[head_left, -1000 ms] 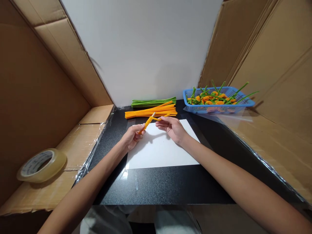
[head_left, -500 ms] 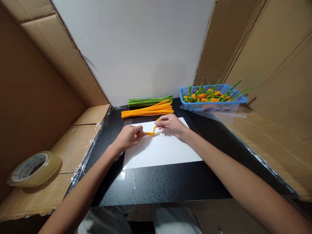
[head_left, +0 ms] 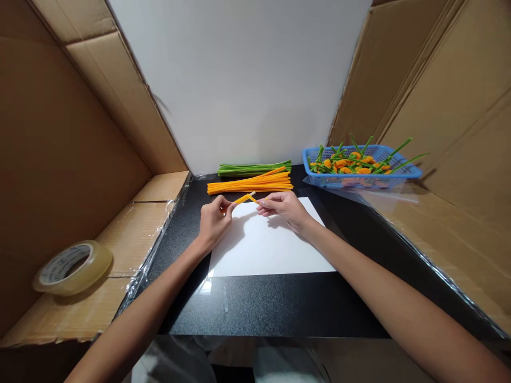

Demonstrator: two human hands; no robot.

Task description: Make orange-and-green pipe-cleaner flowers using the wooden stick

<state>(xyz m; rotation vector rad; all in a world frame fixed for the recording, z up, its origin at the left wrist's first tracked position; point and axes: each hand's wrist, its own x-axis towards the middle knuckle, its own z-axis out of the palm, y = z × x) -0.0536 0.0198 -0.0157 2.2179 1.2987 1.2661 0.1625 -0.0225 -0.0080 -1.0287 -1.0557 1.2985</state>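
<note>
Black speckled tabletop (head_left: 255, 308), cardboard sides (head_left: 451, 159), pale wall (head_left: 239, 69)

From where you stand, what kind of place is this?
Probably a small craft workspace: a dark tabletop walled with cardboard, bundles of green stems and orange stems, and a roll of tape.

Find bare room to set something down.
Free between the forearms: near half of the sheet, and tabletop between sheet and near edge. Crowded: the sheet's far side, under left hand and right hand; beyond it, orange stems, green stems and basket.
</note>
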